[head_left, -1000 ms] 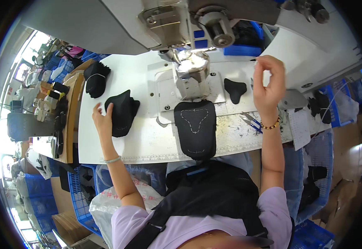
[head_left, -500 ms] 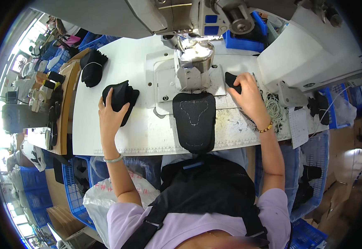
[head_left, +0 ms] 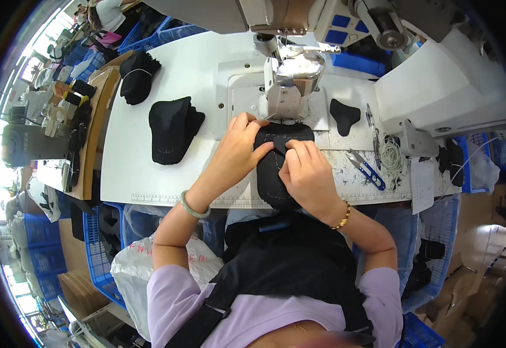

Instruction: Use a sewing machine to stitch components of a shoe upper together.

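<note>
Both hands (head_left: 270,159) have come together onto the black fabric piece (head_left: 279,168).

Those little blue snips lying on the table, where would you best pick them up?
Probably by the blue handles at the lower right end of the snips, coming from above on the right hand's side. They lie flat with the metal blades pointing up-left, and the table around the handles looks free.

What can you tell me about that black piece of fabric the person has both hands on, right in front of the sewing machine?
The black fabric piece is a flat, rounded panel of dark cloth with pale stitch lines across its upper part. It lies on the white table, its top edge just before the sewing machine's metal head and its lower edge reaching the table's front rim. The left hand presses on its upper left, and the right hand covers its right side, fingers pinching near the middle.
</note>
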{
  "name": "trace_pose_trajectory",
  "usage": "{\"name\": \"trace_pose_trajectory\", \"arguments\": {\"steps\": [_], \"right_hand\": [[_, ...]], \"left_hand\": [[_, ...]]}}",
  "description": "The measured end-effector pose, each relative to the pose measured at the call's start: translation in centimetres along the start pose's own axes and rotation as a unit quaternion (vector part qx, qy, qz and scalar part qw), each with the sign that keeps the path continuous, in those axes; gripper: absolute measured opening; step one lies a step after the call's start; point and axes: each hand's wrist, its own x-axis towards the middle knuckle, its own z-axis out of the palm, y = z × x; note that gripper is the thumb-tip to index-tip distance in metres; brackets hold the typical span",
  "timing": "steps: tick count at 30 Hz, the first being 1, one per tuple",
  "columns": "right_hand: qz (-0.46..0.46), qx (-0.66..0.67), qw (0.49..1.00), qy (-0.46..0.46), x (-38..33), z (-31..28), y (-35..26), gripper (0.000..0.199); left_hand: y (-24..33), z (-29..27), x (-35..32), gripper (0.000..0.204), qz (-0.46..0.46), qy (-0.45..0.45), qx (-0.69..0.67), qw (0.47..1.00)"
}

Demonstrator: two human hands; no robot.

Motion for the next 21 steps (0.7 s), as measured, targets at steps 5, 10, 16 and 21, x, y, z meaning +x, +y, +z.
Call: {"name": "trace_pose_trajectory", "arguments": {"steps": [5,10,16,21], "right_hand": [[0.026,-0.003,0.999,0.04,-0.4,0.3,-0.1,0.016],[0.027,0.025,0.997,0.07,-0.7,0.6,0.2,0.018],[0.0,0.042,0.991,0.127,0.0,0.2,1.1,0.016],[-0.009,0.04,0.989,0.142,-0.3,1.1,1.1,0.016]], "left_hand": [[1.4,1.1,-0.5,0.04,0.049,0.062,0.124,0.989],[1.5,1.6,-0.8,0.024,0.042,0.094,0.117,0.988],[-0.4,1.8,0.3,0.017,-0.165,0.085,-0.443,0.877],[1.3,1.6,0.2,0.042,-0.264,0.02,-0.587,0.766]]}}
